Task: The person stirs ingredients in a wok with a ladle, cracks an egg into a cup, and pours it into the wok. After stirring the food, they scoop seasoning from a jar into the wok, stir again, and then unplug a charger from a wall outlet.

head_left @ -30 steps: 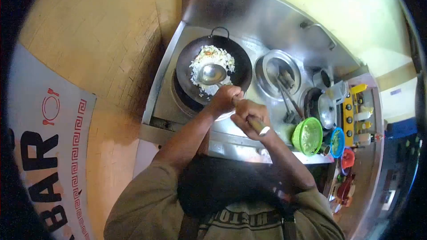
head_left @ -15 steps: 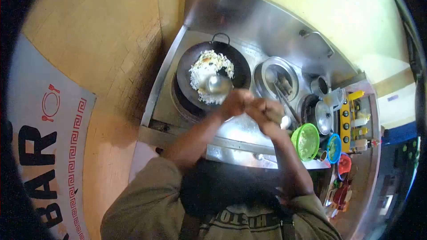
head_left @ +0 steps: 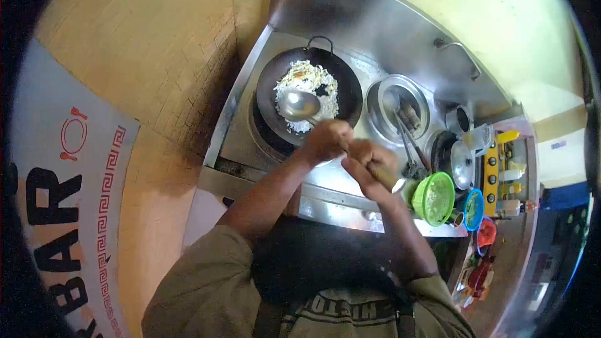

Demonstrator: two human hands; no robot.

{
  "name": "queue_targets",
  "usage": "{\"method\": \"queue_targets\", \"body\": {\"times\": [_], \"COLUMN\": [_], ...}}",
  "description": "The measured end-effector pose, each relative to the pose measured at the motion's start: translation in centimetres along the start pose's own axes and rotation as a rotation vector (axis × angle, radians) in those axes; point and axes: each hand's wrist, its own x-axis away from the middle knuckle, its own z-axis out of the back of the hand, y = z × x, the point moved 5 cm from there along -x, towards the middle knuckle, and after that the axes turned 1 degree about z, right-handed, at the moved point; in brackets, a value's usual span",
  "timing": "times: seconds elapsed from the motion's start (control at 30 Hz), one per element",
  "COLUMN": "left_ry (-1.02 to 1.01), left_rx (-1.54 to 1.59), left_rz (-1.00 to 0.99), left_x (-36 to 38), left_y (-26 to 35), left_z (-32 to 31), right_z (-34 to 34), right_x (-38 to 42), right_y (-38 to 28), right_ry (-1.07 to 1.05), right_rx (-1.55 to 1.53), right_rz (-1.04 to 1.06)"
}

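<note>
A long-handled ladle [head_left: 299, 105] is gripped by both of my hands, one behind the other. My left hand [head_left: 328, 141] wraps round the handle on the side nearer the bowl. Further back, my right hand [head_left: 372, 161] closes round the thicker grip, whose end sticks out past the fingers. The ladle's round metal bowl rests over white rice [head_left: 325, 105] with egg-like yellowish bits and a dark patch. This food lies in a black wok [head_left: 268, 87] on the stove, its loop handle at the far rim.
Right of the wok stands a round metal pot [head_left: 375, 103] with utensils in it. A green basket [head_left: 436, 199], a blue basket [head_left: 474, 209] and a lidded pan [head_left: 462, 166] sit further right. Bottles line the right side. A steel splashback [head_left: 375, 19] rises behind.
The ladle's bowl has shifted left and away from me over the rice, and both hands have moved slightly. The view has tilted a little.
</note>
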Motion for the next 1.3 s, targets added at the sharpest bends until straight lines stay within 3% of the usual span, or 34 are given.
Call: {"method": "queue_targets", "body": {"times": [0.03, 0.13, 0.17, 0.23, 0.27, 0.33, 0.37, 0.47, 0.53, 0.6, 0.63, 0.67, 0.77, 0.87, 0.93, 1.07, 1.1, 1.13, 1.2, 1.23, 1.3], "left_ry": [0.017, 0.005, 0.021, 0.065, 0.071, -0.068, 0.02, -0.025, 0.024, 0.053, 0.041, -0.003, -0.099, -0.092, -0.144, -0.019, 0.053, -0.008, 0.027, 0.029, 0.035], "left_rx": [-0.061, -0.085, -0.085, -0.063, -0.054, 0.164, -0.003, 0.088, 0.067, 0.051, -0.072, -0.042, 0.003, -0.128, 0.058, 0.014, -0.004, -0.03, -0.063, -0.077, -0.103], "left_rz": [-0.011, -0.017, -0.026, 0.015, 0.092, 0.004, -0.066, 0.032, -0.053, -0.118, -0.117, -0.063, 0.047, -0.266, -0.055, -0.13, -0.083, 0.039, -0.081, -0.092, -0.127], "left_x": [0.1, 0.1, -0.7, -1.2, -0.2, -1.6, -2.4, -2.0, -3.3, -3.1, -1.9, -0.9, -1.2, 2.2, 2.5, -1.6, -3.1, -4.6, -5.8, -5.5, -4.5], "left_y": [-0.5, -3.5, -5.2, -4.6, -5.3, -4.0, -4.4, -4.5, -2.5, -1.0, -0.6, -0.6, -1.5, 0.3, -1.9, -0.5, -1.8, -2.3, -4.2, -4.5, -4.2], "left_z": [1.5, 0.6, 0.7, -0.1, -1.1, -0.6, -1.1, -1.5, -2.1, -2.8, -3.6, -4.3, -4.0, -4.3, -3.8, -1.1, -1.2, -0.8, -1.0, -1.4, -2.0], "right_z": [-0.5, -2.2, -1.7, -0.8, -0.5, 0.3, 0.7, 1.4, 2.7, 2.4, 2.0, 1.7, 1.6, 1.0, -0.6, 1.6, 1.6, 2.0, 2.1, 2.3, 2.3], "right_x": [-0.9, -1.5, -1.6, -1.4, -0.2, -0.9, -1.6, -0.6, -1.5, -0.8, 0.6, 1.9, 2.7, 3.4, 4.7, 0.9, -0.6, -1.8, -3.4, -3.4, -2.0], "right_y": [0.8, 4.7, 3.6, 4.3, 4.8, 5.3, 5.2, 5.2, 4.6, 0.2, 1.8, 2.2, 1.6, -0.8, 1.7, 2.8, 1.2, 2.2, 5.1, 6.6, 6.0], "right_ry": [-0.017, -0.103, 0.029, 0.02, 0.025, 0.088, 0.049, 0.08, 0.112, 0.05, 0.064, 0.003, 0.14, 0.128, 0.044, 0.14, 0.1, 0.11, 0.124, 0.128, 0.08], "right_rx": [-0.109, -0.002, -0.043, 0.049, 0.09, -0.028, 0.035, 0.08, 0.037, 0.209, 0.187, 0.248, 0.137, 0.151, 0.129, 0.153, 0.159, 0.178, 0.21, 0.148, 0.355], "right_rz": [0.124, 0.019, 0.132, 0.166, 0.157, 0.049, 0.051, 0.042, -0.017, 0.038, 0.067, -0.154, -0.081, -0.06, 0.001, 0.008, 0.082, 0.075, 0.062, -0.04, 0.078]}}
